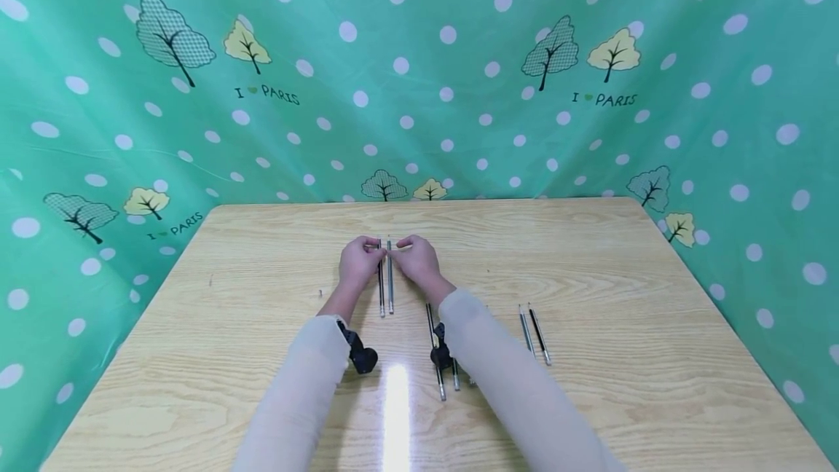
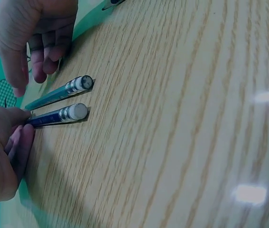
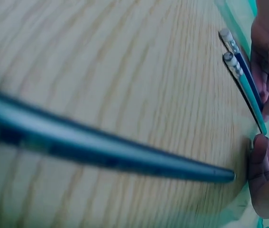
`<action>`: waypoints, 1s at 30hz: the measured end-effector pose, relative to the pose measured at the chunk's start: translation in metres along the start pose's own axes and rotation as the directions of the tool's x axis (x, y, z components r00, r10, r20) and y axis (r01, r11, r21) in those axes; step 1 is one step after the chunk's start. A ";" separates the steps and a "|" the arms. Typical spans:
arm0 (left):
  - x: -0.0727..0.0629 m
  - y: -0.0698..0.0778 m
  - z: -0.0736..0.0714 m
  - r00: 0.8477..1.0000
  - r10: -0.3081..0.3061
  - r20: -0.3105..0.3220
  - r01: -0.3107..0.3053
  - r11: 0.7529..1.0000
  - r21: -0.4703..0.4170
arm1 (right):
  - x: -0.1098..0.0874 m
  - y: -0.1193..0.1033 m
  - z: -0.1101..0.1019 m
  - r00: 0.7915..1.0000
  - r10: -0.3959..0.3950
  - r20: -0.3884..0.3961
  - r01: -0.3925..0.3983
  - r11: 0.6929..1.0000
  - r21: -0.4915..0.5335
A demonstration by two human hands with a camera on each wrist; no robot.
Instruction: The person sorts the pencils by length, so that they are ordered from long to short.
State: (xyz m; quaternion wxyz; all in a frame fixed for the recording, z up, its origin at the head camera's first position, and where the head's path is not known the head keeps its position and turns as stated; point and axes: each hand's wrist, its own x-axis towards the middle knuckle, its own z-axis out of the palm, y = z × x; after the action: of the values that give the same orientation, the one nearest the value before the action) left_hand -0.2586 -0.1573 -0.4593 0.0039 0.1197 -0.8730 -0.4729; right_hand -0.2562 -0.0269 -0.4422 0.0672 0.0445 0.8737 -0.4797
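Two eraser-topped pencils lie side by side on the wooden table (image 1: 262, 370), erasers toward the person. My left hand (image 1: 357, 266) pinches the dark blue pencil (image 1: 381, 290) near its far end, thumb on top, as the left wrist view shows. Just right of it lies the teal pencil (image 1: 390, 288). Around that pencil's far end is my right hand (image 1: 417, 262), its thumb and fingers spread apart. In the right wrist view, a fingertip of the right hand (image 3: 267, 166) comes right at the teal pencil's (image 3: 250, 95) far end.
Several more pencils (image 1: 440, 381) lie under and beside the right forearm, partly hidden by the sleeve. To the right are a bluish pencil (image 1: 526, 330) and a black pencil (image 1: 540, 337). A tiny bit (image 1: 320, 293) lies left of the left wrist. A dotted green curtain (image 1: 406, 137) hangs behind the table.
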 end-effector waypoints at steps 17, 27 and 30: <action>-0.002 0.003 -0.004 1.000 0.010 -0.003 -0.010 1.000 -0.011 | 0.003 0.008 -0.027 0.999 -0.028 0.031 0.027 0.999 0.024; -0.011 0.006 -0.009 0.998 0.020 0.067 -0.019 1.000 -0.015 | -0.004 0.015 -0.045 0.998 -0.034 0.049 0.032 0.999 0.034; -0.015 0.008 -0.011 0.996 0.023 0.084 -0.023 1.000 -0.001 | -0.005 0.017 -0.049 0.998 -0.032 0.053 0.030 0.999 0.033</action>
State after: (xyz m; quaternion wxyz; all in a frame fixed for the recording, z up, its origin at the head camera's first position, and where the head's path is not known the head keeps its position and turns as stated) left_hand -0.2447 -0.1589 -0.4450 -0.0273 0.0898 -0.8737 -0.4774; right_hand -0.2525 0.0233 -0.4297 0.0824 0.0193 0.8643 -0.4958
